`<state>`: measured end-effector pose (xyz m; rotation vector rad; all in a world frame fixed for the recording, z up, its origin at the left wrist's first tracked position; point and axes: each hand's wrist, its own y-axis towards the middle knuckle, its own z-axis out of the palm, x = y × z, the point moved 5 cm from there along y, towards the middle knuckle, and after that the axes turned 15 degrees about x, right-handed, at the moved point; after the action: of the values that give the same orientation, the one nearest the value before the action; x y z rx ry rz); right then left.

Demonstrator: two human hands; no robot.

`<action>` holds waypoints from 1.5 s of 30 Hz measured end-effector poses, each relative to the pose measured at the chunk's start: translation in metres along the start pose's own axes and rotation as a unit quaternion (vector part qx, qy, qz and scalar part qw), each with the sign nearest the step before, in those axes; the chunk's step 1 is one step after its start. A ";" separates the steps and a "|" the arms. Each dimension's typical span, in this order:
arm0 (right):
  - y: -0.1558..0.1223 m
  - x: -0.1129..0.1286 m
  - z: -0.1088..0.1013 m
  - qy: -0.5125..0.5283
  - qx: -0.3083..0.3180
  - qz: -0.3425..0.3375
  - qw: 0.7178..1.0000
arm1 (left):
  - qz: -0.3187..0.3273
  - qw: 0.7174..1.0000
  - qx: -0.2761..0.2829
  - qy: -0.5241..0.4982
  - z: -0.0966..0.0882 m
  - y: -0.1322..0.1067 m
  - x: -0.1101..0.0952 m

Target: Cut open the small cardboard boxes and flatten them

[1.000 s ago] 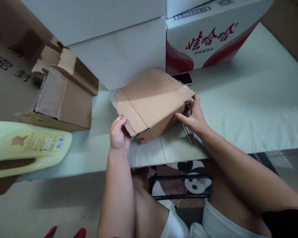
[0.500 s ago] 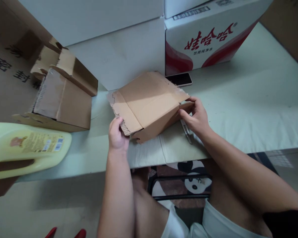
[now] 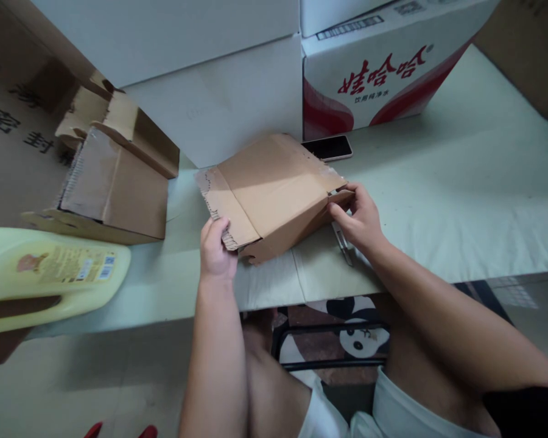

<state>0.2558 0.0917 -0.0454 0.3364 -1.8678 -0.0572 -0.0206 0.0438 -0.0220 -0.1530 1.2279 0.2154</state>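
Hands fold my cardboard box (image 3: 274, 182): left hand (image 3: 215, 246) grips the torn edge (image 3: 212, 204), right hand (image 3: 360, 219) pinches the end flap (image 3: 342, 196); next, I judge, a firm tuck.

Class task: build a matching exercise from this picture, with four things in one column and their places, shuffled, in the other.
1 cardboard box
2 phone
3 yellow bottle
4 red-and-white carton

a on its side, far left
b gripped by left hand and right hand
c at the back, right of the white boxes
d flat, just before the carton

Pairs: 1-b; 2-d; 3-a; 4-c
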 end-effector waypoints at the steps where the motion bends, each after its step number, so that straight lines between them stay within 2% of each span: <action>1: 0.000 0.000 0.001 0.002 0.005 -0.001 1.000 | 0.001 1.000 -0.003 -0.002 0.000 0.000 0.000; 11: -0.002 0.003 0.004 0.004 0.021 0.013 1.000 | -0.023 0.999 -0.038 -0.016 -0.002 0.000 0.002; 18: -0.005 0.002 0.007 0.002 0.038 0.020 0.999 | -0.028 0.999 -0.024 -0.007 -0.009 0.001 0.005; 29: -0.010 0.005 0.013 -0.012 0.066 0.032 0.997 | 0.003 0.996 -0.074 -0.048 0.003 -0.001 -0.001; 45: -0.011 0.006 0.014 -0.027 0.070 0.026 0.997 | 0.001 0.995 -0.077 -0.055 0.002 -0.002 -0.002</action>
<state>0.2430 0.0778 -0.0471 0.3855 -1.9386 0.1002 -0.0190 0.0426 -0.0193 -0.2699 1.1017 0.3175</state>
